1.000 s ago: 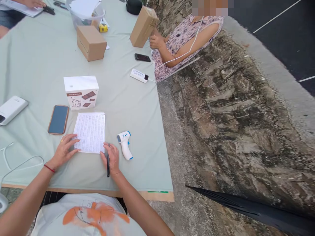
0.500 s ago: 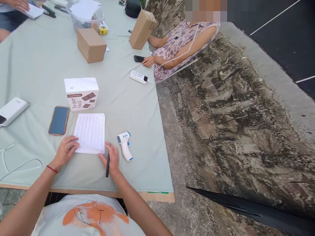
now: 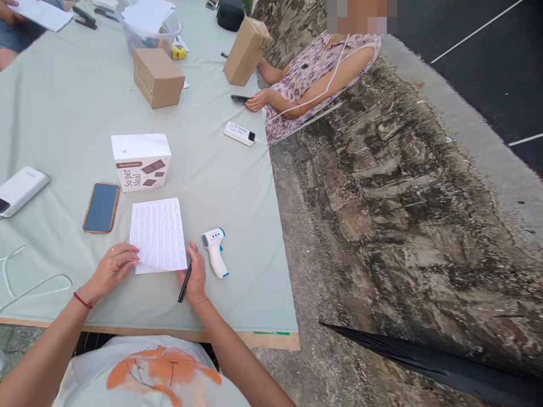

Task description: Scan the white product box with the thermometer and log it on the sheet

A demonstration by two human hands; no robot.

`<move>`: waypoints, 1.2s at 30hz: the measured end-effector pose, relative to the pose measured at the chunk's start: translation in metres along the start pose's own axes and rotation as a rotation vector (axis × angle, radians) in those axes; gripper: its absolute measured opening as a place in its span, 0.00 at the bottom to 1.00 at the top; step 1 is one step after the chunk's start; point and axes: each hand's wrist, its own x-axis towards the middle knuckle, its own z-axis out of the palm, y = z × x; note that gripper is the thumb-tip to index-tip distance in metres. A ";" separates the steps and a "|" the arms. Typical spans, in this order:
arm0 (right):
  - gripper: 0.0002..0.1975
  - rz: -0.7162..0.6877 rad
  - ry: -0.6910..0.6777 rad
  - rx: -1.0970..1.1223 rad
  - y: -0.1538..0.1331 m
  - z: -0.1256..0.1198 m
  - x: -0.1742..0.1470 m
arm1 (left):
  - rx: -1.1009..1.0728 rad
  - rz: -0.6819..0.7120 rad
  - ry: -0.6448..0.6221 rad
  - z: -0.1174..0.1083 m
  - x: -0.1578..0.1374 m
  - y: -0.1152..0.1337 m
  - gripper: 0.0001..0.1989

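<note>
Sheets of paper (image 3: 156, 234) covered in dense print lie before me, their near edge slightly raised off the tablecloth. At the lower left edge, my left hand (image 3: 112, 270) pinches the paper between thumb and fingers. My right hand (image 3: 195, 277) holds a black pen (image 3: 185, 284) against its palm, pointing down toward me. Its fingers are at the lower right corner of the paper, with the thumb partly hidden beneath. Just right of that hand rests a white and blue infrared thermometer (image 3: 215, 251). A phone (image 3: 100, 207) lies left of the paper, and a white snack box (image 3: 141, 163) stands beyond it.
A power bank (image 3: 23, 192) and white cable (image 3: 38, 285) lie left. Farther back are a cardboard box (image 3: 159, 78), a plastic tub (image 3: 146, 39) and a tape measure (image 3: 179, 52). At right, a co-worker's hand (image 3: 259, 100) holds a dark phone (image 3: 240, 98) beside an upright carton (image 3: 246, 52).
The paper has shifted slightly toward me and turned a little, its near edge lifting. My right hand's pen has tilted. The co-worker at right has tipped up the dark phone.
</note>
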 end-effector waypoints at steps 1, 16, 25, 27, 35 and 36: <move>0.29 0.007 0.008 -0.002 0.000 0.000 0.000 | -0.023 0.004 -0.014 -0.002 -0.001 0.001 0.10; 0.21 0.006 -0.082 -0.035 -0.004 -0.003 0.002 | -0.719 -0.454 0.312 -0.025 0.028 0.039 0.19; 0.19 0.006 -0.071 -0.053 -0.006 -0.001 0.003 | -0.214 -0.127 0.145 -0.007 0.035 0.014 0.52; 0.19 0.012 -0.068 -0.051 -0.008 -0.002 0.004 | 0.026 -0.027 -0.045 0.000 0.027 0.008 0.59; 0.20 0.034 -0.065 -0.053 -0.010 -0.003 0.006 | 0.397 0.003 -0.138 0.012 0.009 -0.012 0.44; 0.19 0.036 -0.060 -0.057 -0.010 -0.002 0.006 | 0.402 -0.003 -0.121 0.011 0.011 -0.016 0.42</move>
